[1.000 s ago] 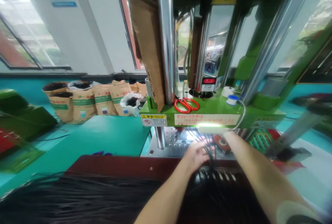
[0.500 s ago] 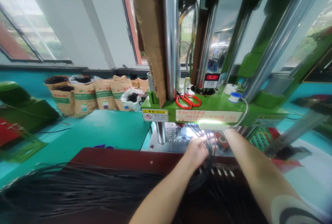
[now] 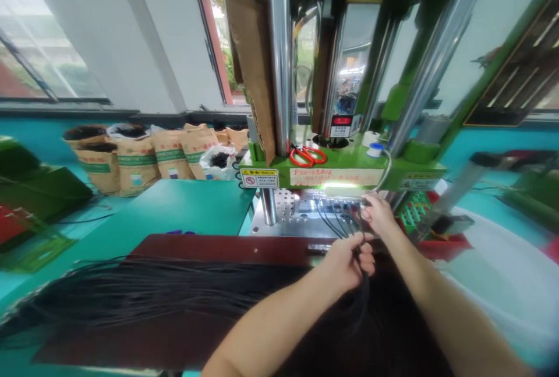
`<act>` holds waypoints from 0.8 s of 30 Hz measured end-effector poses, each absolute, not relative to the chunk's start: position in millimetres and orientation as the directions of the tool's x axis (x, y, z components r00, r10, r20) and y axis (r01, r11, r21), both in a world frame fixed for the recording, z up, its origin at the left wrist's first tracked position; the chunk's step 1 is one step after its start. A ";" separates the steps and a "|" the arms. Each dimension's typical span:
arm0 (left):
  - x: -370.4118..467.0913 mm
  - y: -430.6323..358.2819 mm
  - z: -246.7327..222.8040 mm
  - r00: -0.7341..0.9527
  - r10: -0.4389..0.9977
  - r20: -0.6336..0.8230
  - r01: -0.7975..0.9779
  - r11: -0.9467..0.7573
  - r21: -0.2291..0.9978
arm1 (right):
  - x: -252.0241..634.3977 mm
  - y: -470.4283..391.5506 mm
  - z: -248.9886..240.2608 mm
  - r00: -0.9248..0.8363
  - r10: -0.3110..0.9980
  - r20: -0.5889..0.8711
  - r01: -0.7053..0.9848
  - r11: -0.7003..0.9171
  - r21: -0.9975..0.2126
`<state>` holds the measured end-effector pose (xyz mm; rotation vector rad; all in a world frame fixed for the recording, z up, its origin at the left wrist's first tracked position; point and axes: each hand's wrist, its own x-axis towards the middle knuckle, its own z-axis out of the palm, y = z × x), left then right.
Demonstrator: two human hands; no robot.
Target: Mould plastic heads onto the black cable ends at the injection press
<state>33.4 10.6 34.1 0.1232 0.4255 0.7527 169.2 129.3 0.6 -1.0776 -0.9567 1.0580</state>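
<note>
Left hand (image 3: 349,260) is closed in a fist around a bundle of thin black cables (image 3: 327,222), and taking that fist as the centre of the dial, the right hand (image 3: 379,217) sits near it at 1 o'clock, the two apart. The right hand's fingers are bent together beside the cables, but they are small and glare-lit, so I cannot tell whether they pinch a strand. From the fist the cables fan out toward 11 o'clock, over a studded metal plate (image 3: 283,228) at the foot of a green press (image 3: 397,167), while their lower lengths drop toward 6 o'clock into blur. Above, at 12 o'clock, a glowing light bar (image 3: 345,190) lies along the press's front edge. Red-handled scissors (image 3: 308,157) rest on its ledge at 11 o'clock, and a blue-and-white spool (image 3: 375,150) stands near 12. A control panel (image 3: 414,214) is at 2 o'clock. Toward 9 o'clock a long heap of black cables (image 3: 152,289) lies across a red-brown board (image 3: 174,246). Between 9 and 10 are a green table (image 3: 205,202) and, farther off, brown sacks (image 3: 140,164).
</note>
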 end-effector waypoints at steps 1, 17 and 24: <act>33.2 4.9 34.0 0.659 0.676 -0.330 -0.639 0.734 0.230 | 170.1 122.4 1.4 0.258 0.962 0.090 -0.200 0.145 -0.969; -31.4 -155.5 20.7 0.794 0.579 -0.182 -0.389 0.716 0.579 | 178.4 75.0 -9.2 0.315 0.949 0.002 -0.223 0.076 -0.972; -170.9 -100.6 110.1 0.017 0.993 0.117 -0.857 -0.045 0.513 | 204.1 65.8 -12.3 0.120 0.992 -0.038 -0.034 -0.034 -0.999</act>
